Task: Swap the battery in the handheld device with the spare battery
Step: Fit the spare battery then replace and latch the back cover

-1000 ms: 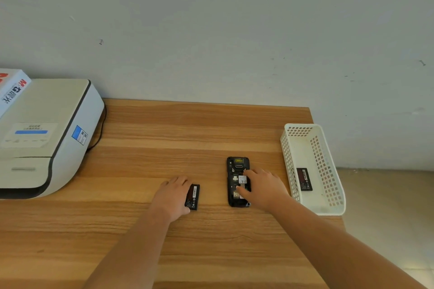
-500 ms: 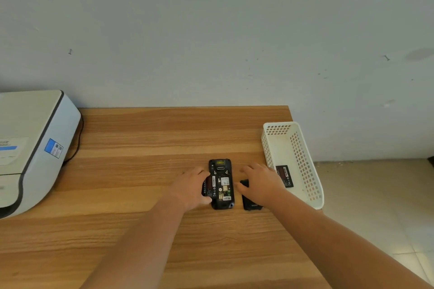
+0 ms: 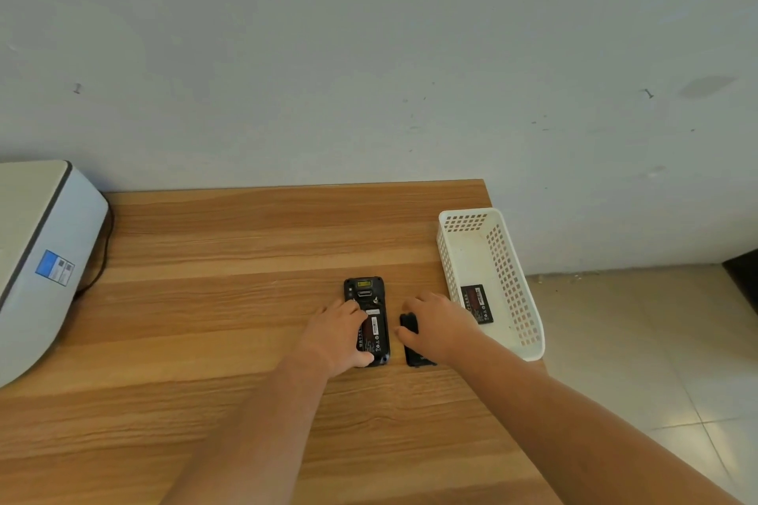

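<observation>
The black handheld device (image 3: 364,290) lies face down on the wooden table (image 3: 229,299), its back open. A black battery with a red and white label (image 3: 375,334) sits in its compartment. My left hand (image 3: 336,334) grips the device from the left, fingers on the battery's edge and thumb at the device's near end. A black back cover (image 3: 413,355) lies just right of the device, and my right hand (image 3: 441,326) rests on it with the thumb at its left edge. A second battery (image 3: 476,301) lies in the white basket (image 3: 527,334).
The basket stands at the table's right edge, beyond which is tiled floor (image 3: 656,361). A white printer (image 3: 37,258) with a dark cable fills the left end. A grey wall runs along the back.
My left hand carried the battery from the table into the device's compartment. My right hand left the device and settled on the back cover. The view swung to the right.
</observation>
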Action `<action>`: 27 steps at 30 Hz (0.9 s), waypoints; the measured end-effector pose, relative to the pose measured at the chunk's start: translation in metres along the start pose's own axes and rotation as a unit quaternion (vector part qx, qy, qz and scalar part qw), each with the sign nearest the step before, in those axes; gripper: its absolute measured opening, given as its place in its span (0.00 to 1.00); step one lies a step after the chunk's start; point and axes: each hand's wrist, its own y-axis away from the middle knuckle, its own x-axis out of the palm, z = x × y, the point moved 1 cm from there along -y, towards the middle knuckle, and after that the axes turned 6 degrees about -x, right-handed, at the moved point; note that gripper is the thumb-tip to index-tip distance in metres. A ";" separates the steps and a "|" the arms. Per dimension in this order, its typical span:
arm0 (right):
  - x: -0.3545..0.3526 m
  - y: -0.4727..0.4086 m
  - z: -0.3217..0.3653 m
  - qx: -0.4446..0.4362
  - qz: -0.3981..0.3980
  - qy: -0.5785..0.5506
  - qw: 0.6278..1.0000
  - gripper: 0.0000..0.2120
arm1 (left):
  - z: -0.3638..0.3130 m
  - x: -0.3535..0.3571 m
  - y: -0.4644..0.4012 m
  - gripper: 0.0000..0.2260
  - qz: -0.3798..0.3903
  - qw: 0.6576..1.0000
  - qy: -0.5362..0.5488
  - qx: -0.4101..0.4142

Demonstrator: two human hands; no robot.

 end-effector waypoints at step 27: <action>0.015 -0.019 0.005 -0.048 0.021 0.039 0.998 0.27 | 0.010 -0.004 0.000 0.29 -0.051 0.998 -0.029 -0.003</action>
